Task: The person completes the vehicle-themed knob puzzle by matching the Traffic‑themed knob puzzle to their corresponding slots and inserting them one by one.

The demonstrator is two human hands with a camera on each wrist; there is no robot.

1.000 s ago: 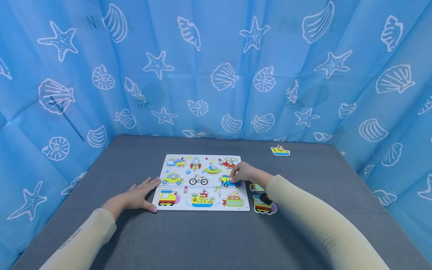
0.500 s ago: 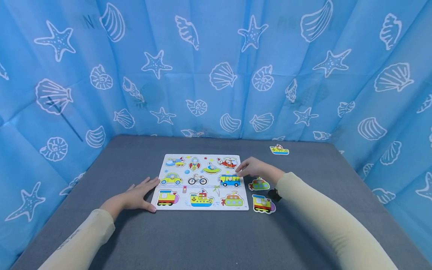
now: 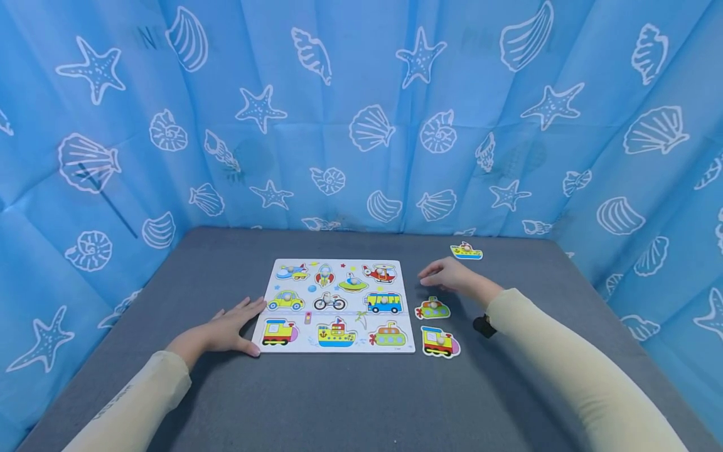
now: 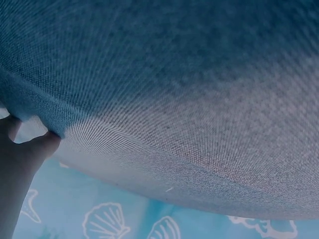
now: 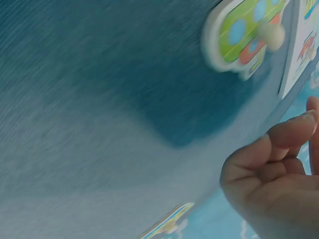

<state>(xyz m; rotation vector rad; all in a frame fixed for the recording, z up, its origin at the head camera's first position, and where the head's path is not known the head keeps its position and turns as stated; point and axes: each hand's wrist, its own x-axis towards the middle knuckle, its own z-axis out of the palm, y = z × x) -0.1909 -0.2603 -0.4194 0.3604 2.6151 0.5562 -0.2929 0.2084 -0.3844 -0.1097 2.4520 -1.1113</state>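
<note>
A white puzzle board (image 3: 361, 323) lies on the grey table, its vehicle pictures bright. The left hand (image 3: 234, 328) rests spread at the board's left edge, thumb by the near corner. To the right of the board, the right hand (image 3: 456, 279) hovers with fingers loosely bent and holds nothing. Below it lie a knobbed submarine puzzle piece (image 3: 433, 308) and a train puzzle piece (image 3: 440, 342). A boat puzzle piece (image 3: 466, 252) lies farther back. The bus puzzle piece (image 3: 384, 304) sits in the board's right side. In the right wrist view the submarine piece is close by.
A grey cloth (image 3: 327, 402) covers the table. Blue curtains (image 3: 350, 75) with white shells and starfish enclose its back and sides. Other knobbed pieces, such as the helicopter (image 3: 381, 273) and the car (image 3: 285, 300), sit in the board.
The right hand has let go of the bus piece on the board and moved right, off the board, uncovering the submarine and train pieces. The left hand has stayed in place.
</note>
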